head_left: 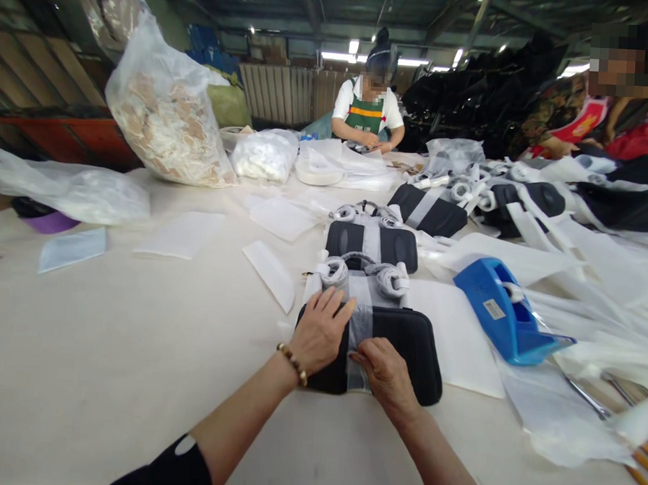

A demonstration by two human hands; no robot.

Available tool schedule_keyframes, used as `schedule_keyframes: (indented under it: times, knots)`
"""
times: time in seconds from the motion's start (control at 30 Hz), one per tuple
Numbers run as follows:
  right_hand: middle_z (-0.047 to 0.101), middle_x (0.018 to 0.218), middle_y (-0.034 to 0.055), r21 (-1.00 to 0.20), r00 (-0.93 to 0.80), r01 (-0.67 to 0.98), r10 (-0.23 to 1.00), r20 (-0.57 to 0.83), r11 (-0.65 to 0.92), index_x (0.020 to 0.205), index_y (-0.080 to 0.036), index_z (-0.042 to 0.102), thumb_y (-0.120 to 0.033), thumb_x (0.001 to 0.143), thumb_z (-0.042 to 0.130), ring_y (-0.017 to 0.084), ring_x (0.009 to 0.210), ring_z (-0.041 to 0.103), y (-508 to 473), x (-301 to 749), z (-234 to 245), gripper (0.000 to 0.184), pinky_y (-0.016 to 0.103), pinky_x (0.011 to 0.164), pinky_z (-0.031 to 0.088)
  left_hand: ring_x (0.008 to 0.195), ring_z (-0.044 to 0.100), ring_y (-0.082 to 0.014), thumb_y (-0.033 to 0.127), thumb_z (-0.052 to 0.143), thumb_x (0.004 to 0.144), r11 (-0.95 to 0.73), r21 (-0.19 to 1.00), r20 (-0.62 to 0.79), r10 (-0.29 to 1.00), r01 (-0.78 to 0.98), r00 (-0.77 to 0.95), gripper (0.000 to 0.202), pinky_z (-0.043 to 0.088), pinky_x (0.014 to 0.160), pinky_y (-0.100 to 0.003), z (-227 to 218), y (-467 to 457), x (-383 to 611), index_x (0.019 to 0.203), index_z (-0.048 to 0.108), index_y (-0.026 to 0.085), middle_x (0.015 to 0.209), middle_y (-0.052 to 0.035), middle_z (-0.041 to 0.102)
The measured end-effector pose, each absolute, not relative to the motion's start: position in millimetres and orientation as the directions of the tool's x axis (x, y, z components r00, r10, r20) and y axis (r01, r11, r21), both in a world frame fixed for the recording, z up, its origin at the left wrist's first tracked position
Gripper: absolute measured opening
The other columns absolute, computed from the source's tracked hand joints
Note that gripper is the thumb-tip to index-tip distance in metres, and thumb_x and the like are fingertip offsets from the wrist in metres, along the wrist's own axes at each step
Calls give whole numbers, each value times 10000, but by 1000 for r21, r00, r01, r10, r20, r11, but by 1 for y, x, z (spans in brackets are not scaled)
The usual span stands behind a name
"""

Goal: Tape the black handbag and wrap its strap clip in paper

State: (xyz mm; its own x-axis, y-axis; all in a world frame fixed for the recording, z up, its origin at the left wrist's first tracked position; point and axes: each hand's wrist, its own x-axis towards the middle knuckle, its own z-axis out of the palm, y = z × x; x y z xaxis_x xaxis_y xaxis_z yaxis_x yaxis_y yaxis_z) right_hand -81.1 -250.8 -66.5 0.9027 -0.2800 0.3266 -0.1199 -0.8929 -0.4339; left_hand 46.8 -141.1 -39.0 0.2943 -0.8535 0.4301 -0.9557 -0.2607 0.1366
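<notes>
A black padded pouch (405, 344) lies on the white table (106, 347) right in front of me, with a grey band (361, 313) running down its middle and two coiled white cords (390, 278) at its far end. My left hand (319, 333), a bead bracelet on its wrist, lies flat on the pouch's left half with fingers stretched onto the band. My right hand (385, 372) rests on the pouch near the band's near end, fingers curled down and pressing the band.
A second black pouch (370, 245) and a third (428, 208) lie further back. A blue tape dispenser (502, 310) stands to the right among clear plastic bags (565, 414). White sheets (271, 272) lie left. A big filled bag (162, 111) stands far left. Two other people work at the far side.
</notes>
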Motion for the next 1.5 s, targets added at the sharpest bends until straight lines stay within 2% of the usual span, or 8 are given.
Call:
schedule_keyframes:
  times: [0.17, 0.43, 0.63, 0.8, 0.93, 1.0, 1.3, 1.5]
  knots:
    - [535, 685, -12, -451, 901, -175, -326, 284, -875, 670, -189, 521, -219, 824, 565, 131, 701, 494, -252, -80, -65, 163, 235, 628, 364, 869, 532, -226, 140, 412, 850, -293, 122, 303, -899, -948, 316, 317, 435, 781, -388, -36, -156, 64, 1158, 461, 83, 959, -93, 595]
    - [534, 704, -32, -452, 833, -427, -535, 141, -783, 689, -197, 484, -192, 745, 640, 117, 697, 513, -243, -72, -49, 165, 223, 605, 354, 1000, 482, -288, 227, 539, 770, -249, 78, 301, -917, -965, 261, 467, 390, 893, -444, -33, -143, 55, 1186, 431, 46, 1071, -162, 541]
    - [543, 794, -7, -339, 747, -630, -665, -17, -699, 781, -198, 458, -283, 673, 692, 163, 656, 553, -245, -62, -29, 272, 248, 507, 227, 1008, 483, -289, 201, 522, 762, -236, 58, 360, -901, -970, 241, 392, 398, 894, -452, -38, -145, 59, 1122, 473, 52, 1064, -170, 541]
    - [567, 805, 7, -295, 734, -666, -671, -101, -685, 804, -202, 461, -304, 651, 701, 195, 670, 591, -249, -56, -22, 302, 254, 505, 202, 1090, 436, -288, 129, 392, 825, -157, 12, 505, -852, -987, 142, 290, 376, 915, -457, -49, -136, 49, 1089, 494, 65, 1130, -193, 501]
    - [581, 812, 8, -301, 734, -668, -668, -118, -681, 813, -202, 468, -249, 682, 654, 183, 693, 599, -249, -56, -21, 232, 251, 518, 225, 785, 499, -158, 128, 372, 869, 119, -71, 494, -858, -990, -138, 179, 436, 698, -282, -61, -125, 27, 838, 549, 120, 822, -56, 550]
    - [586, 820, 13, -305, 732, -670, -670, -123, -676, 811, -199, 473, -241, 682, 649, 175, 684, 595, -249, -57, -20, 221, 249, 518, 225, 751, 492, -142, 129, 396, 871, 172, -84, 451, -872, -981, -192, 158, 437, 657, -262, -66, -122, 18, 829, 547, 111, 807, -44, 541]
    - [583, 782, 10, -329, 755, -645, -641, -136, -690, 752, -202, 507, -198, 671, 625, 162, 661, 568, -252, -55, -17, 143, 244, 530, 235, 968, 484, -231, 45, 410, 821, 104, -146, 397, -905, -984, -154, 199, 469, 797, -336, -83, -124, 7, 945, 565, 50, 975, -91, 518]
    - [592, 686, -2, -351, 753, -645, -642, -145, -678, 668, -204, 500, -292, 697, 658, 171, 667, 576, -256, -53, -18, 184, 248, 535, 255, 855, 488, -202, 65, 439, 811, 103, -120, 405, -903, -987, -143, 136, 470, 747, -323, -81, -125, 4, 836, 571, 89, 893, -59, 517]
